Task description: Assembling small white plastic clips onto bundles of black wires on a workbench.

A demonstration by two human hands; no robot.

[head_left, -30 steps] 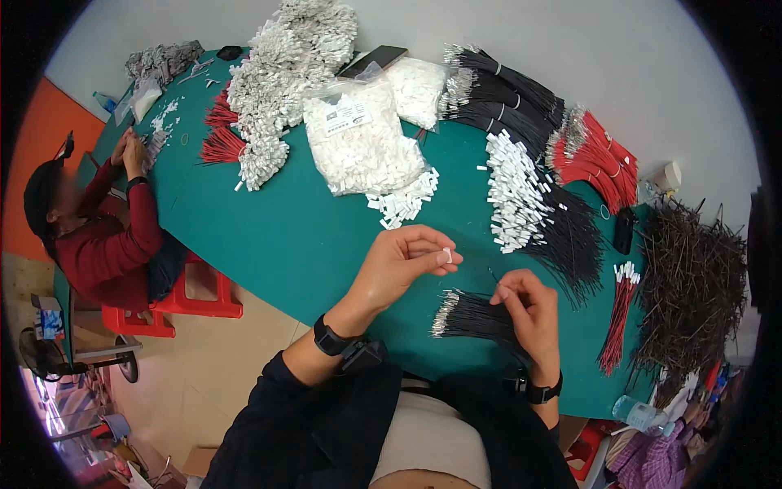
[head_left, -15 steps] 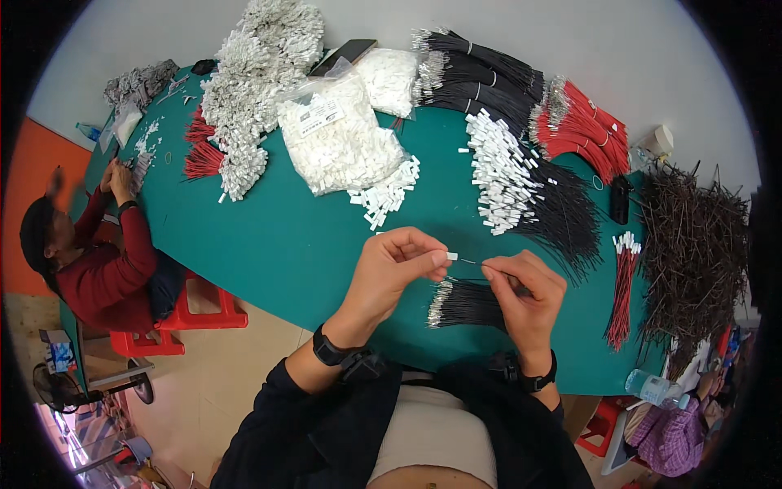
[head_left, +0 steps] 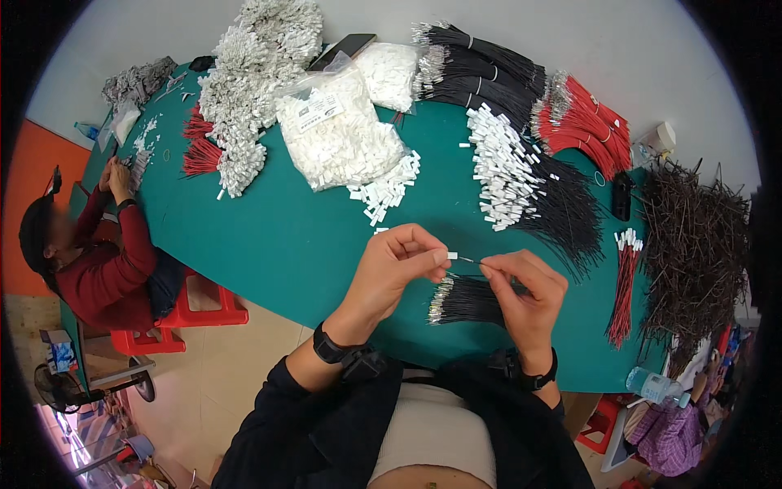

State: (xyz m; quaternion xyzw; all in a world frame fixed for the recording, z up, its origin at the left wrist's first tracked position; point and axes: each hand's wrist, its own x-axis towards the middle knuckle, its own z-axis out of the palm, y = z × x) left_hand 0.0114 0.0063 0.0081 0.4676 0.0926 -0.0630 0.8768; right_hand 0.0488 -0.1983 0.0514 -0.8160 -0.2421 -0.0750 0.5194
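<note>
Between thumb and forefinger, my left hand (head_left: 401,261) pinches a small white plastic connector housing (head_left: 452,256). My right hand (head_left: 528,284) pinches a thin black wire, whose metal terminal end (head_left: 467,260) points at the housing's open side. The tip is at or just beside the housing; I cannot tell if it is inside. Below my hands lies a bundle of black wires (head_left: 472,301) with bare metal terminals at its left end. Past my left hand are loose white housings (head_left: 387,191), spilling beside a clear bag of housings (head_left: 338,134).
Black wires with white housings (head_left: 501,175) are heaped beyond my right hand. Black bundles (head_left: 481,69) and red bundles (head_left: 582,126) lie at the back. A brown wire tangle (head_left: 692,253) and a bottle (head_left: 652,385) are on the right. A co-worker (head_left: 98,261) sits at the left.
The wire's terminal end and the white housing have come slightly closer together. Both hands keep nearly the same place and grip; the view has shifted a little.
</note>
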